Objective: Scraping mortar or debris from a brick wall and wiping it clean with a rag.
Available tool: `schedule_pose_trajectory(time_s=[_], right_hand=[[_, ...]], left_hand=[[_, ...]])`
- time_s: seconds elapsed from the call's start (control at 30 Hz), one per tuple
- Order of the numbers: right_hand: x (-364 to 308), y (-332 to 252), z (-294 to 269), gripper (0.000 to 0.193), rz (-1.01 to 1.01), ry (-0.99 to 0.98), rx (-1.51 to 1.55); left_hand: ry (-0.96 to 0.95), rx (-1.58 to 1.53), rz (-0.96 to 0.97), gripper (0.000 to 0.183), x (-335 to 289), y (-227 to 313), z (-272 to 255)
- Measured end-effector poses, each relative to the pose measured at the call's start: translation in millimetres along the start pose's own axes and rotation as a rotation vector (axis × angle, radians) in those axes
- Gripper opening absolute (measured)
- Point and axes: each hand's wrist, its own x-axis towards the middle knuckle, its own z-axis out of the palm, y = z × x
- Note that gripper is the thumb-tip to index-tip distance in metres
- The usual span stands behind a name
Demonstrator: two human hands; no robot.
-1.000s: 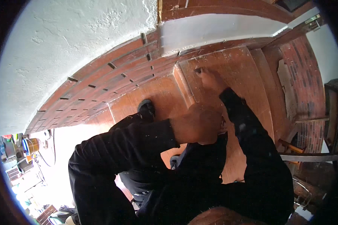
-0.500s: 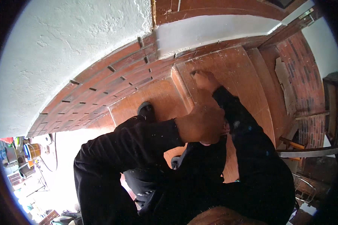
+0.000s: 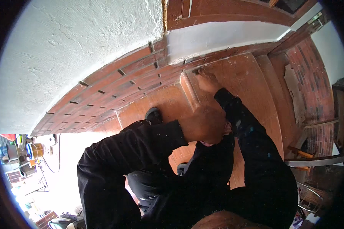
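Note:
My right hand (image 3: 208, 81) reaches forward to the reddish-brown tiled step (image 3: 240, 84), close to where it meets the wall base. Its fingers are drawn together, and a small dark spot shows at their tips; whether it is a held piece cannot be made out. Nearer to me, my left hand (image 3: 204, 124) is bent over my knee, beside my right sleeve. It looks closed, with its back toward me, and most of its fingers are hidden. A bit of pink shows under it, too little to name.
A raised step edge (image 3: 189, 89) runs left of my right hand. Brick-patterned cladding (image 3: 114, 86) and white plaster (image 3: 80, 45) form the wall at left. My shoe (image 3: 153, 113) stands on the lower tiles. A curved chair rail (image 3: 317, 160) is at right, a bucket (image 3: 35, 151) far left.
My right hand has shifted slightly left along the step, closer to its raised edge. My left hand stays over the knee. The whole view has tilted a little.

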Motion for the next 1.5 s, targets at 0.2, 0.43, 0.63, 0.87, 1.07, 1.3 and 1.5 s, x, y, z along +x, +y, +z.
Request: schedule_pose_trajectory(time_s=[0.2, 0.43, 0.63, 0.87, 1.07, 1.3, 1.5], right_hand=[[-36, 18, -20, 0.036, 0.355, 0.301, 0.517], [-11, 28, 2, 0.024, 0.881, 0.833, 1.909], [18, -26, 13, 0.019, 1.029, 0.709, 1.997], [9, -99, 14, 0.02, 0.88, 0.456, 1.802], [11, -72, -12, 0.018, 0.901, 0.792, 1.988], [14, -92, 14, 0.025, 0.948, 0.207, 1.788], [-80, -41, -23, 0.052, 0.732, 0.709, 0.902]], left_hand=[[0.072, 0.085, -0.232, 0.05, 14, -12, 23], [-0.016, -0.064, 0.027, 0.044, -8, -23, -1], [0.134, -0.116, 0.076, 0.047, -7, -17, -3], [-0.097, -0.039, 0.077, 0.055, 4, 10, -14], [0.098, -0.023, -0.039, 0.05, -1, 14, -3], [0.05, -0.061, -0.17, 0.051, 4, 6, 9], [-0.076, -0.066, 0.059, 0.055, 9, -25, -10]])
